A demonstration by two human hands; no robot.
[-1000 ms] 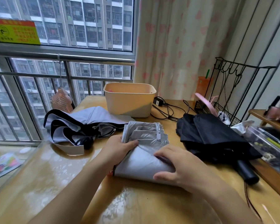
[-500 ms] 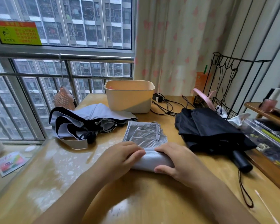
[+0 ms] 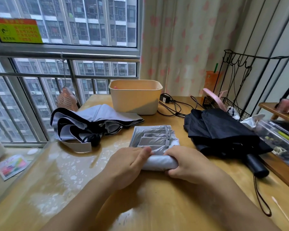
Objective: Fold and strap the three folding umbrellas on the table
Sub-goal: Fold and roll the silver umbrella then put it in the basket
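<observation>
A silver-grey folding umbrella [image 3: 154, 139] lies in the middle of the wooden table [image 3: 73, 180], its near part rolled into a tight tube. My left hand [image 3: 128, 161] grips the left end of that roll and my right hand [image 3: 188, 162] grips the right end; its handle is hidden under my hands. The far part of its canopy still lies flat, with a strap along its right side. A lilac-and-black umbrella [image 3: 90, 124] sprawls loose at the left. A black umbrella [image 3: 223, 132] lies loose at the right, its handle and wrist cord pointing towards me.
A beige plastic bin [image 3: 135, 97] stands behind the umbrellas, with a black charger cable [image 3: 173, 107] beside it. A wire rack [image 3: 237, 90] and a clear box of items [image 3: 277, 139] line the right edge. The window railing [image 3: 40, 75] runs along the left.
My hands have rolled the silver-grey umbrella's canopy from a flat fold into a tight tube, moving away from me. The other two umbrellas have not moved.
</observation>
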